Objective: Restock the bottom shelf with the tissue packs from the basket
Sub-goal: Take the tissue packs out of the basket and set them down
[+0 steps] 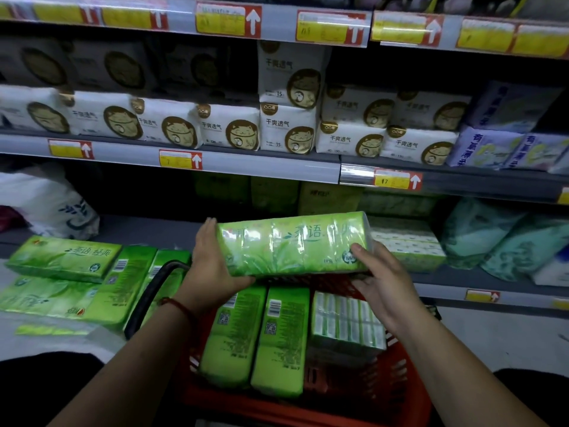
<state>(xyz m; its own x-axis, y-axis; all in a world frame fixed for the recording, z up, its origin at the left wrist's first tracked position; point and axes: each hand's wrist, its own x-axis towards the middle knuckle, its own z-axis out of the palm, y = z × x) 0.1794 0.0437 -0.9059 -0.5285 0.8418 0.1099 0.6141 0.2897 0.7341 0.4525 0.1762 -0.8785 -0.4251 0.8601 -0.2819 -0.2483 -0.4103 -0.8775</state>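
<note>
Holding the green, glossy plastic-wrapped tissue pack point(292, 245) lengthwise at the centre of the frame, the person has it above the far rim of the red plastic mesh basket point(400, 380) and in front of the grey metal bottom shelf point(147, 231). The left hand point(212, 260) clasps the pack's left end, fingers up along the end face and thumb curled under the lower edge. The right hand point(378, 272) pinches the lower right corner, thumb on the printed front and fingers beneath.

This looks like the transfer step: one pack lifted out, not yet set down. Two upright green packs point(255, 337) and a white-and-green wrapped block point(345, 322) remain in the basket at lower centre, so much restocking is left.

The next move calls for carrying the tissue pack forward, under the shelf rail above, and lowering it level onto the bare grey deck left of centre, beside the pale green packs point(406, 241) already there. The film looks slick, so both hands should hold until it rests.

At lower left lies a stack of matching green packs point(61, 257); whether they sit on the shelf's front edge or on the floor I cannot tell. The basket's black handle point(147, 297) arcs beside them, and white cat-print packs point(228, 124) fill the shelf above
</note>
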